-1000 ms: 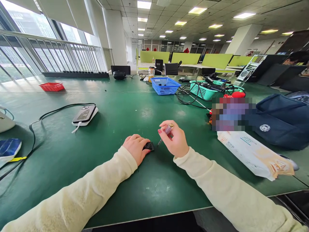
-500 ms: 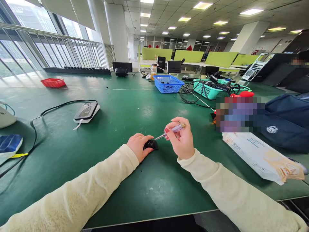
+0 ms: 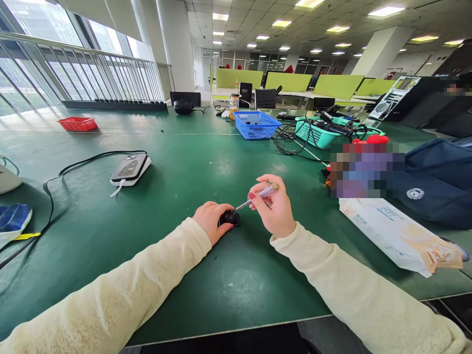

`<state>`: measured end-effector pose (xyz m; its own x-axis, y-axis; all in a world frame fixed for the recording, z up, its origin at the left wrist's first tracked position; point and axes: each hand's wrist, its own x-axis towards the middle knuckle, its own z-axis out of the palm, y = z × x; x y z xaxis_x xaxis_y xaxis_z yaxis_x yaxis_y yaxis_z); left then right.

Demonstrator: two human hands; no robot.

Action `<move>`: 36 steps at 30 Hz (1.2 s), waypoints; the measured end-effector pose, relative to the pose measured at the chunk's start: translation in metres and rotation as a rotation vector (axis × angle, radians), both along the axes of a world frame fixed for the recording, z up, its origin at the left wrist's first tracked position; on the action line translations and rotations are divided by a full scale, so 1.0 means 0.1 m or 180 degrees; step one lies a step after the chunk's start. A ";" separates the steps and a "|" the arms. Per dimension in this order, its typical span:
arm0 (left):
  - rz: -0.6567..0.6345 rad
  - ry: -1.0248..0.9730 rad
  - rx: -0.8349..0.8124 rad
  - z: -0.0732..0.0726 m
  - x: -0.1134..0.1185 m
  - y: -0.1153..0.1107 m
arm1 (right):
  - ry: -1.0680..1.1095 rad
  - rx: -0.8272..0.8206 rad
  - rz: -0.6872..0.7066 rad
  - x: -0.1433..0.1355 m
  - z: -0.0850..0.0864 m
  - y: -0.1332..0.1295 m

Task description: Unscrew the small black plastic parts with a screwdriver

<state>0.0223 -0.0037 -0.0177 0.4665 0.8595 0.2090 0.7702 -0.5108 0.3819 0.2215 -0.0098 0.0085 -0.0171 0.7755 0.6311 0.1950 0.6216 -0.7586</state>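
Green table [image 3: 177,182] underneath, and near its front edge the left hand [image 3: 210,219] has a small black piece [image 3: 233,219] pinched between thumb and fingers, held down against the surface! Those fingers cover the piece's left end, so only its right part shows. Over on the other side, the right hand [image 3: 273,209] has a slim screwdriver [image 3: 264,191] gripped between thumb and fingers, shaft slanting down and left, tip right at the top of the black piece; whether it sits in anything there is too small to tell.

Out to the left, a phone [image 3: 129,166] rests tilted on a white base, and a black cable [image 3: 61,178] curves from behind it to the table's left edge. Farther back, a red tray [image 3: 76,125]. Straight ahead, well beyond the hands, comes a blue basket [image 3: 257,131] with small dark bits inside, a jar [image 3: 234,104] just behind it.

Now the crowded flank! A teal basket [image 3: 311,133] heaped with dark gear, loose black cables [image 3: 289,145] sprawling between the two baskets, then a navy bag [image 3: 438,179], and in front of it a white packet [image 3: 391,235] lying beyond the right sleeve [image 3: 332,275], apart from it.
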 end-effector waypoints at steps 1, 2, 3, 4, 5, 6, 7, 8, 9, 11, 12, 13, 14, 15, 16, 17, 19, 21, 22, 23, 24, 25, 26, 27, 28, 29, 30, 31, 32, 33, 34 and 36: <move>-0.0008 0.0002 -0.0026 0.01 0.00 0.00 | 0.0015 -0.0028 0.0003 0.00 0.00 0.01; -0.0006 0.0001 -0.0044 0.01 0.00 0.00 | 0.0040 -0.0057 0.0010 0.01 0.00 0.02; -0.0007 0.0000 -0.0051 0.01 0.00 0.00 | 0.0069 -0.0087 0.0027 0.01 0.00 0.02; -0.0010 0.0000 -0.0050 0.02 0.00 0.00 | 0.0101 -0.0119 0.0056 0.02 -0.01 0.03; -0.0013 0.0004 -0.0041 0.02 0.00 0.00 | 0.0135 -0.0150 0.0088 0.02 -0.01 0.05; -0.0018 0.0012 -0.0032 0.02 0.00 0.00 | 0.0166 -0.0185 0.0114 0.03 -0.01 0.06; -0.0021 0.0022 -0.0024 0.02 0.00 0.00 | 0.0200 -0.0225 0.0130 0.03 -0.02 0.07; -0.0023 0.0033 -0.0023 0.02 0.00 0.00 | 0.0238 -0.0265 0.0136 0.03 -0.02 0.08; -0.0022 0.0039 -0.0026 0.02 0.00 -0.01 | 0.0282 -0.0296 0.0133 0.02 -0.03 0.09; -0.0027 0.0019 -0.0018 0.02 0.00 -0.01 | 0.0373 -0.0311 0.0100 0.01 -0.05 0.12; -0.0033 0.0005 -0.0009 0.02 0.00 -0.01 | 0.0396 -0.0293 0.0085 0.01 -0.06 0.13; -0.0037 0.0000 -0.0001 0.02 0.00 0.00 | 0.0391 -0.0264 0.0075 0.00 -0.07 0.14; -0.0038 0.0005 0.0004 0.02 0.00 0.00 | 0.0348 -0.0225 0.0069 0.00 -0.08 0.15; -0.0032 0.0016 0.0007 0.01 0.00 0.00 | 0.0275 -0.0175 0.0059 -0.01 -0.09 0.15; -0.0024 0.0028 0.0008 0.01 0.00 0.01 | 0.0178 -0.0109 0.0047 0.00 -0.09 0.16; -0.0018 0.0035 0.0009 0.00 0.00 0.01 | 0.0066 -0.0024 0.0041 0.00 -0.09 0.15; -0.0033 0.0012 0.0026 -0.02 0.00 0.02 | -0.0153 0.0193 0.0078 0.02 -0.07 0.14; -0.0056 -0.0021 0.0044 -0.03 0.00 0.03 | -0.0321 0.0401 0.0223 0.04 -0.05 0.13; -0.0057 -0.0029 0.0051 -0.04 0.00 0.03 | -0.0371 0.0455 0.0327 0.05 -0.04 0.12; -0.0049 -0.0031 0.0056 -0.04 0.00 0.03 | -0.0394 0.0468 0.0445 0.05 -0.03 0.11; -0.0036 -0.0025 0.0057 -0.04 0.01 0.03 | -0.0390 0.0447 0.0567 0.06 -0.02 0.11; -0.0023 -0.0012 0.0050 -0.04 0.01 0.03 | -0.0368 0.0404 0.0685 0.07 -0.02 0.11; -0.0012 0.0004 0.0038 -0.03 0.01 0.03 | -0.0334 0.0350 0.0785 0.07 -0.01 0.11; -0.0008 0.0019 0.0023 -0.03 0.01 0.03 | -0.0289 0.0304 0.0852 0.07 -0.01 0.11; -0.0010 0.0031 0.0007 -0.02 0.01 0.03 | -0.0239 0.0265 0.0878 0.08 -0.01 0.12; -0.0013 0.0039 -0.0006 -0.02 0.01 0.03 | -0.0188 0.0219 0.0863 0.08 -0.01 0.14; -0.0014 0.0044 -0.0014 -0.02 0.01 0.03 | -0.0135 0.0165 0.0822 0.08 -0.01 0.15; -0.0008 0.0048 -0.0014 -0.02 0.01 0.03 | -0.0086 0.0101 0.0772 0.08 -0.01 0.17; 0.0005 0.0051 -0.0011 -0.02 0.01 0.03 | -0.0037 0.0038 0.0719 0.09 -0.02 0.18; 0.0018 0.0056 -0.0009 -0.02 0.01 0.03 | 0.0005 -0.0019 0.0677 0.09 -0.02 0.20; 0.0029 0.0061 -0.0009 -0.02 0.01 0.03 | 0.0044 -0.0069 0.0642 0.10 -0.03 0.22; 0.0049 0.0079 -0.0025 -0.02 0.01 0.03 | 0.0127 -0.0141 0.0584 0.10 -0.04 0.25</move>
<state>0.0230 -0.0007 -0.0201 0.4583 0.8681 0.1907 0.7872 -0.4961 0.3664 0.2317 0.0151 0.0043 -0.1365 0.7887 0.5995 0.0505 0.6099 -0.7909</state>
